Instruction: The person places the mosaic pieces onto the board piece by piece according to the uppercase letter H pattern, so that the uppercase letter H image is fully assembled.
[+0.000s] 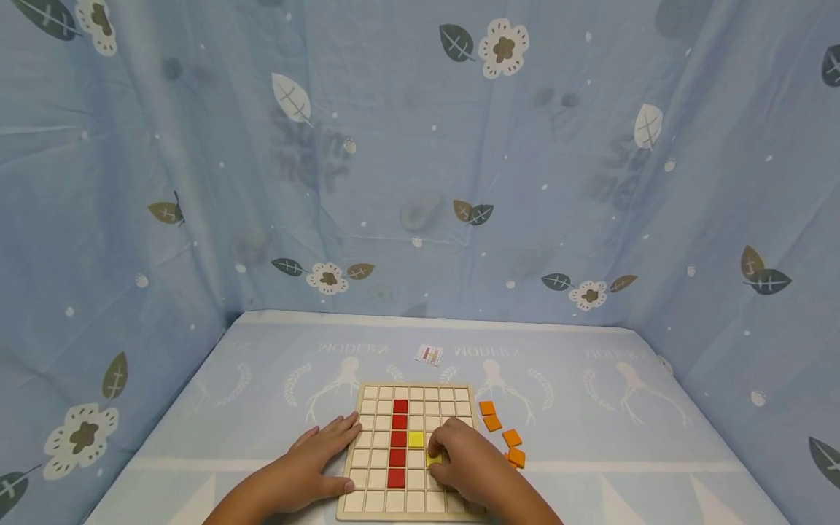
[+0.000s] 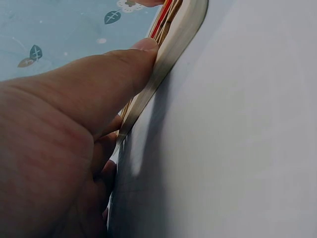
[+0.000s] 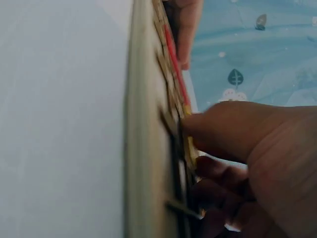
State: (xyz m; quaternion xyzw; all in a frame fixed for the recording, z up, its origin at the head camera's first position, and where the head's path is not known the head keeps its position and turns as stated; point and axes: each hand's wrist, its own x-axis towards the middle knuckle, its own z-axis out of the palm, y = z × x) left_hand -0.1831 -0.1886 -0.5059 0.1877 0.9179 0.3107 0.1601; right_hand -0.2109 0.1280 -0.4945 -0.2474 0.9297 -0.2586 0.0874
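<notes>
A wooden grid board (image 1: 412,516) lies on the table, with a column of several red tiles (image 1: 397,440) in its cells. Right of that column a yellow tile (image 1: 415,439) fills one cell. My right hand (image 1: 475,467) is over the board's right half, thumb and curled fingers pinching a second yellow tile (image 1: 434,459) right at a cell. Part of this tile is hidden under the fingers. My left hand (image 1: 305,467) rests along the board's left edge, fingers extended and thumb (image 2: 143,47) against the rim.
Several orange tiles (image 1: 512,437) lie loose right of the board, some partly behind my right hand. Beyond the board is a small printed card (image 1: 429,355) with a coloured grid. Blue patterned cloth (image 1: 420,160) hangs around the table's back and sides.
</notes>
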